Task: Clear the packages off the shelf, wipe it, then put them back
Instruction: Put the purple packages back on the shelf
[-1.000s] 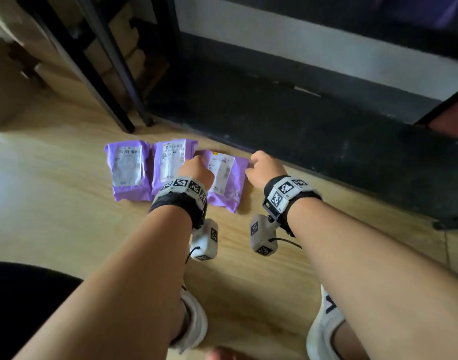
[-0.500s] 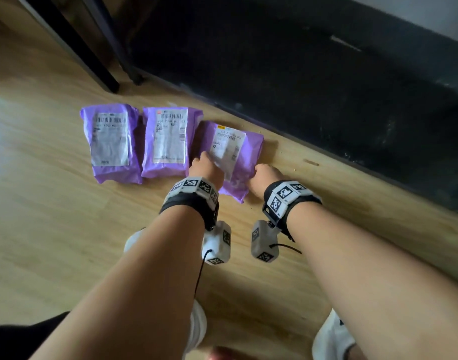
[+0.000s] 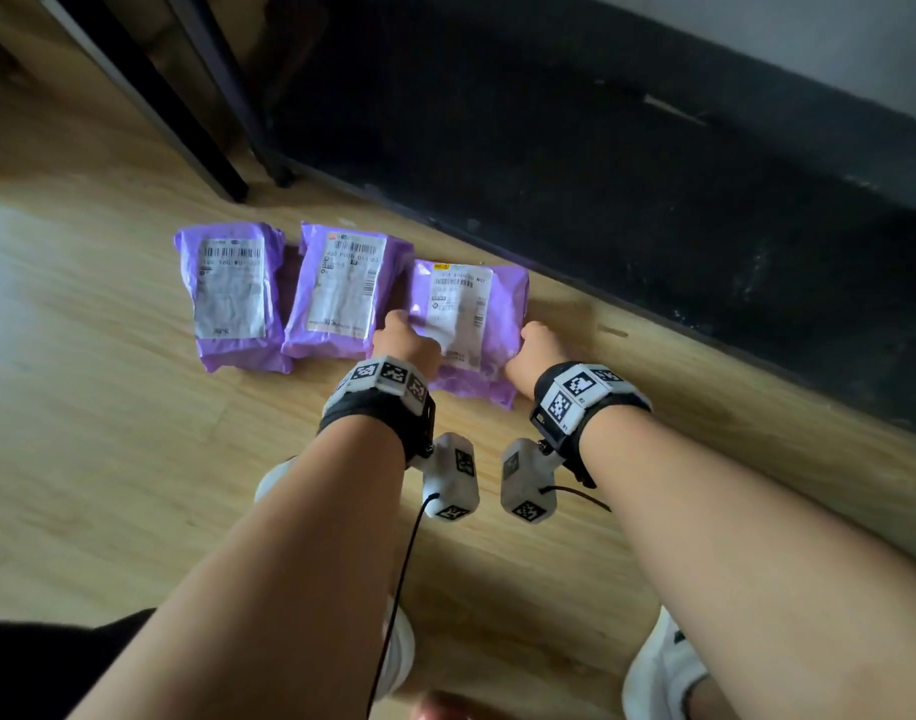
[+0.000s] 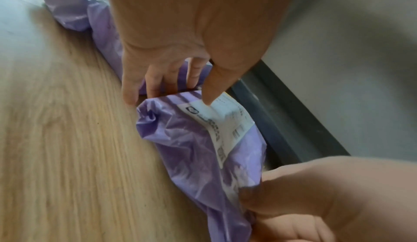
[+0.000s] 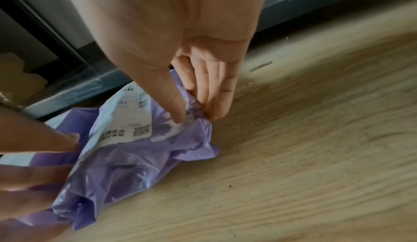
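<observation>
Three purple mailer packages with white labels lie in a row on the wooden floor. The left package (image 3: 232, 298) and the middle package (image 3: 341, 293) are untouched. I hold the right package (image 3: 471, 314) from both sides. My left hand (image 3: 406, 337) grips its left edge, with the thumb on the label (image 4: 216, 113) and the fingers tucked under the edge. My right hand (image 3: 536, 350) pinches the crumpled plastic at its right edge (image 5: 194, 121). The package (image 4: 192, 138) sits at floor level. The dark low shelf (image 3: 601, 174) runs just behind the row.
Black rack legs (image 3: 185, 122) stand on the floor at the back left. A pale wall (image 3: 809, 44) rises behind the shelf. My white shoes (image 3: 663, 667) are near the bottom edge. Bare wooden floor (image 3: 81, 459) spreads to the left.
Both hands have slid from the far end of the right package to its near sides. The package now lies straighter beside the middle one. My head has tilted down.
</observation>
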